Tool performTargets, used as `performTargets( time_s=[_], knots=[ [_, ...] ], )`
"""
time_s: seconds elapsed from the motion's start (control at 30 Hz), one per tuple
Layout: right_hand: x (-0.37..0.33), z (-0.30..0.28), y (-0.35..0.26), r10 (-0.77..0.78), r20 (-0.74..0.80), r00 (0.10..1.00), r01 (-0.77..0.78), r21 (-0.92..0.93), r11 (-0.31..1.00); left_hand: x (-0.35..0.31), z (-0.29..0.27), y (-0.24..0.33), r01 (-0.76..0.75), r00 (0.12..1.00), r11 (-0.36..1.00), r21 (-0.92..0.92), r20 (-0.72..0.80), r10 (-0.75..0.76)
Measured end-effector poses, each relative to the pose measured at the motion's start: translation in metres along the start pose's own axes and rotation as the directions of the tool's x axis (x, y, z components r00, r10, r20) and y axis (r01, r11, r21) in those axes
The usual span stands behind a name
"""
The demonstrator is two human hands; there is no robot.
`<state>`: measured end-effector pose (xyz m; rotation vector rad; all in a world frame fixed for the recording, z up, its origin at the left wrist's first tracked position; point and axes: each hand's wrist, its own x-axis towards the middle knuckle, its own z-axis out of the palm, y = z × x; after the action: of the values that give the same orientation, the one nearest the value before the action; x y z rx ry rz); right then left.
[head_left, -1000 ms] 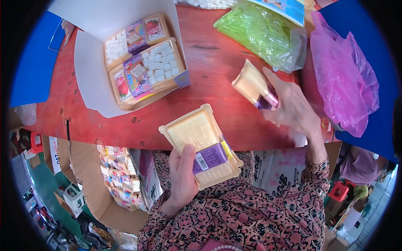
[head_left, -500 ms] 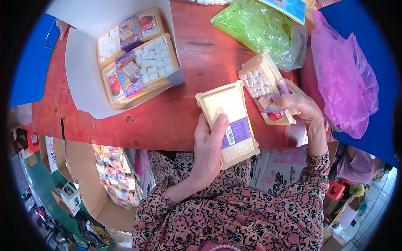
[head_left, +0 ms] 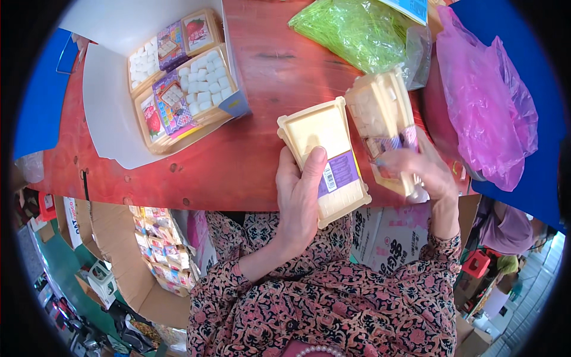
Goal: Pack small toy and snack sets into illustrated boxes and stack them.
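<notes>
My left hand (head_left: 297, 193) grips a cream plastic tray pack (head_left: 334, 132), its thumb laid across the back. A purple label with a barcode wraps its lower half. On the right, my right hand (head_left: 427, 169), blurred by motion, holds what looks like two stacked marshmallow packs (head_left: 376, 107), tilted up on the table beside the first pack. Its fingers wrap the lower end of the stack. At the left stands an open white carton (head_left: 107, 104) holding several marshmallow packs (head_left: 181, 95) with purple sleeves and strawberry pictures.
A clear bag of green shredded filler (head_left: 351, 35) lies at the back of the red table (head_left: 262, 71). A pink plastic bag (head_left: 488, 113) sits at the right. Below the table's near edge, a brown cardboard box (head_left: 122, 256) holds several small packs (head_left: 157, 238).
My right hand has lifted and turned its packs more upright, closer to the pack in my left hand. My left hand keeps its grip. The view has shifted slightly.
</notes>
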<state>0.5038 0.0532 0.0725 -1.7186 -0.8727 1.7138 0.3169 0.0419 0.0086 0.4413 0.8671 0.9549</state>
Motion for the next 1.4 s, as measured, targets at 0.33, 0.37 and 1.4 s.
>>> performTargets(
  time_s=[0.33,0.37,1.4],
  knots=[
    [0.004,0.016,0.002,-0.112,-0.069,0.991,0.099,-0.170,0.980,0.009,0.022,0.015,-0.017,0.992,0.996,0.087,0.126,0.006],
    [0.006,0.015,0.001,-0.080,-0.094,0.992,0.070,-0.106,0.992,0.010,0.026,0.019,-0.041,0.989,0.993,0.111,0.144,0.025],
    [0.024,-0.017,0.014,-0.166,-0.034,0.986,0.162,-0.086,0.983,0.067,0.014,0.003,-0.186,0.961,0.822,0.538,0.274,0.038]
  ],
)
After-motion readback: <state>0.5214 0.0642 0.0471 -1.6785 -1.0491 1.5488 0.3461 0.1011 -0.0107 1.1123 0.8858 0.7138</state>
